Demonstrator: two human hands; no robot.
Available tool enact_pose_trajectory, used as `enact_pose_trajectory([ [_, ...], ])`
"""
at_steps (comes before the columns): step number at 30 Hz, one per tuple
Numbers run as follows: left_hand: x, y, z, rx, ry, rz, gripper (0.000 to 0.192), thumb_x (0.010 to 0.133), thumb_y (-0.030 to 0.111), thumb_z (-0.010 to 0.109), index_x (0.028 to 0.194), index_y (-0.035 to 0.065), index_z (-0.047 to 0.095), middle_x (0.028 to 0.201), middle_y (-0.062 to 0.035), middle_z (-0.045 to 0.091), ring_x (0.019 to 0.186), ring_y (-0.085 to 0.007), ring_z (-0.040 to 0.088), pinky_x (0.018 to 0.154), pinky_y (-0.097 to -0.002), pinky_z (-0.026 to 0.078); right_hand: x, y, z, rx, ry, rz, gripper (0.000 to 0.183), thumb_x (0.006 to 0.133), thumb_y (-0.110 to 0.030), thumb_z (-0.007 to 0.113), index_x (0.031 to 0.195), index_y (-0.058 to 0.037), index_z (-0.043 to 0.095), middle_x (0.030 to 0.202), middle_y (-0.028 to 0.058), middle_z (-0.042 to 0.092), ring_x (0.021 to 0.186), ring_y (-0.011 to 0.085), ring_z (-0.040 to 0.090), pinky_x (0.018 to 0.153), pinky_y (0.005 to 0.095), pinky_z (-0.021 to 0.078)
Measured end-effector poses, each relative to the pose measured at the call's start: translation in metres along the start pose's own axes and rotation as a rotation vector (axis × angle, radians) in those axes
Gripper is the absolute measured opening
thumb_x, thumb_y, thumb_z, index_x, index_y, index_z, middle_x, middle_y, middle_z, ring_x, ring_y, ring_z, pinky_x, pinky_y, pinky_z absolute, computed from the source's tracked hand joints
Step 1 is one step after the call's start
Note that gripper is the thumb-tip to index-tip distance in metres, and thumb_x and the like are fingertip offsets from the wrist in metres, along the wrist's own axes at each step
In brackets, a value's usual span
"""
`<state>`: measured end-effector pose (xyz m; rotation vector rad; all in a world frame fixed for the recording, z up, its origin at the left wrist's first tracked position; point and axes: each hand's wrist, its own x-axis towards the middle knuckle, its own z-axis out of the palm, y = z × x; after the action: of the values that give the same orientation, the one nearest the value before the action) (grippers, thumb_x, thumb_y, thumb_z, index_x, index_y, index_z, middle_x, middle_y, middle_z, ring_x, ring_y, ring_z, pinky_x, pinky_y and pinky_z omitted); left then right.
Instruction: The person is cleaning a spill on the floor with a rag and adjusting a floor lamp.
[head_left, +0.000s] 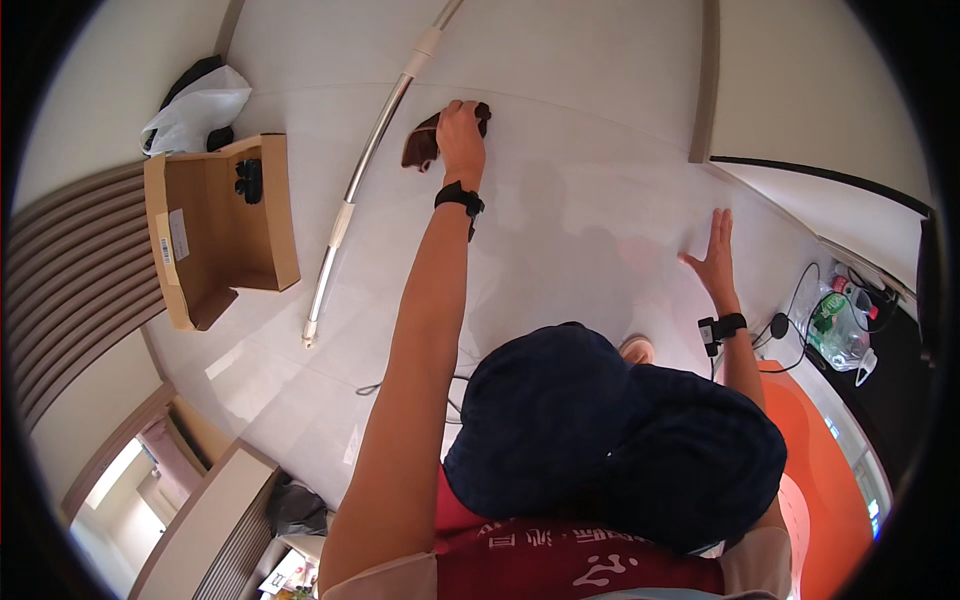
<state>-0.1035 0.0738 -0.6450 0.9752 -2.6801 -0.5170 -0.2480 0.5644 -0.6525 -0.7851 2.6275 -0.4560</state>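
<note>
My left hand (460, 142) reaches forward, wearing a black wrist strap, its fingers closed on a dark brown cloth (422, 144) that lies bunched on the pale floor. Part of the cloth is hidden under the hand. To its left a metal telescopic pole (380, 124) with pale joints lies slanting across the floor. My right hand (716, 259), also strapped at the wrist, is held out over the floor on the right with thumb and fingers apart and nothing in it. Whether it touches the floor, I cannot tell.
An open cardboard box (217, 225) with a small black object (248, 181) stands at left, a white plastic bag (199, 109) behind it. Plastic bottles (840, 330) and black cables (802, 315) lie at right, near an orange surface (810, 450). A white cabinet (810, 90) stands at upper right.
</note>
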Motion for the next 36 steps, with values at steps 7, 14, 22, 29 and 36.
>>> enact_pose_trajectory([
  [7, -0.126, 0.048, 0.035, -0.207, -0.059, 0.271, 0.016, 0.089, 0.006, 0.061, 0.101, 0.0025, 0.072, 0.105, -0.017, 0.067, 0.101, -0.035, 0.064, 0.084, -0.0445, 0.052, -0.006, 0.016, -0.008, -0.055, 0.016, 0.018, 0.127, 0.061, -0.012, 0.093, 0.159, -0.0003, 0.013, 0.165, 0.0287, 0.009, 0.152, 0.0461, 0.013, 0.124, 0.0448, 0.023],
  [14, 0.027, 0.018, 0.028, -0.18, 0.153, 0.221, 0.013, 0.085, 0.002, 0.065, 0.096, -0.0014, 0.072, 0.093, -0.0185, 0.068, 0.092, -0.0388, 0.063, 0.08, -0.047, 0.051, 0.005, -0.012, 0.007, 0.032, 0.017, 0.012, 0.129, 0.059, -0.013, 0.094, 0.159, -0.0006, 0.013, 0.165, 0.0286, 0.011, 0.151, 0.0472, 0.015, 0.123, 0.0451, 0.0266],
  [22, -0.185, 0.06, 0.072, -0.56, -0.435, 0.55, 0.032, 0.097, 0.01, 0.056, 0.127, 0.0073, 0.065, 0.133, -0.0087, 0.062, 0.128, -0.0278, 0.055, 0.113, -0.039, 0.04, 0.006, -0.017, -0.004, 0.02, 0.019, 0.059, 0.132, 0.057, -0.012, 0.095, 0.159, -0.0013, 0.012, 0.165, 0.0275, 0.01, 0.152, 0.0465, 0.015, 0.122, 0.0453, 0.0282],
  [29, -0.076, 0.07, 0.069, -0.413, -0.355, 0.653, 0.038, 0.094, 0.006, 0.05, 0.13, 0.0068, 0.064, 0.134, -0.0097, 0.062, 0.131, -0.0295, 0.052, 0.116, -0.0397, 0.037, -0.006, -0.005, -0.014, 0.048, 0.025, 0.088, 0.134, 0.055, -0.009, 0.095, 0.16, -0.0032, 0.011, 0.166, 0.0265, 0.007, 0.152, 0.0463, 0.012, 0.123, 0.0445, 0.0272],
  [36, 0.116, 0.017, 0.087, -0.15, 0.229, 0.149, 0.045, 0.095, -0.001, 0.049, 0.14, -0.0034, 0.052, 0.146, -0.0204, 0.052, 0.137, -0.039, 0.045, 0.118, -0.0466, 0.032, -0.001, -0.013, -0.003, 0.116, 0.043, 0.084, 0.135, 0.053, -0.009, 0.095, 0.16, -0.0036, 0.011, 0.167, 0.0233, 0.003, 0.153, 0.0449, 0.009, 0.124, 0.0438, 0.0265],
])
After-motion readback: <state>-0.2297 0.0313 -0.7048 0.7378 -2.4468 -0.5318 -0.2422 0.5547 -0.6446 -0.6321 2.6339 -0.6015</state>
